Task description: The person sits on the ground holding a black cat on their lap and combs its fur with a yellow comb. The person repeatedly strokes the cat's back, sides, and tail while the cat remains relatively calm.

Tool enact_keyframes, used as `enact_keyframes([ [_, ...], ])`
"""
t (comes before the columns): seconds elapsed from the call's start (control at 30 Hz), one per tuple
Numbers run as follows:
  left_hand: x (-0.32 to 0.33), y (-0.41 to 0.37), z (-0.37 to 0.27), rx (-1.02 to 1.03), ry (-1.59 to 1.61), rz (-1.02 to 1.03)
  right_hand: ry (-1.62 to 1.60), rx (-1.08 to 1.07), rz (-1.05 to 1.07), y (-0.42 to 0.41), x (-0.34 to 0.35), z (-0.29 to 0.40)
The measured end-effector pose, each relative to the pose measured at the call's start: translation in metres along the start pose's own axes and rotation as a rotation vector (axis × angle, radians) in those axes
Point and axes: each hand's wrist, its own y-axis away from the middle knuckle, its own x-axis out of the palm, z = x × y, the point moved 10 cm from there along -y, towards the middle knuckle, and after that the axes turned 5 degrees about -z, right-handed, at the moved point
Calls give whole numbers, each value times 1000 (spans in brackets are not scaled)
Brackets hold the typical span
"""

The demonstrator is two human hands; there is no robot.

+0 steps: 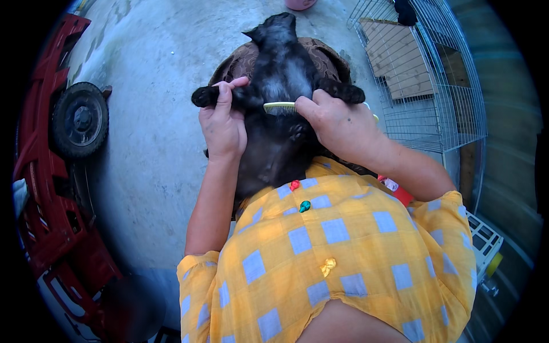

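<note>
A black-furred animal (281, 64), apparently a cat, is stretched out on its back before me, head pointing away. Greyish fur shows on its chest. My left hand (224, 120) grips one outstretched leg (206, 97) of it, the thumb on top. In my right hand (336, 118) is a pale yellow comb (279, 106), its teeth in the fur across the animal's middle. The other leg (342, 90) lies just above my right hand. Under the animal's upper body is a brown patterned cloth (231, 64); what supports it is hidden.
A wire cage (411, 85) with a cardboard sheet (396, 55) stands at right. At left is a red vehicle (43, 171) with a black-tyred wheel (80, 120). A pink container (300, 3) sits on the concrete floor (146, 163) at the far edge. A white plastic crate-like object (482, 236) is at lower right.
</note>
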Motion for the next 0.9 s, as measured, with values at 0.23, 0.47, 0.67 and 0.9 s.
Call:
enact_keyframes([
  [0.23,2,16,-12,46,-101,-34,-218,72,224,18,19,-7],
  [0.47,17,56,-42,383,-530,20,-518,314,69,-6,-2,-41],
  [0.67,60,93,-51,583,-726,202,-222,241,-168,-29,-1,-44],
  [0.9,58,97,-37,533,-750,210,-273,135,-46,-12,15,-28],
])
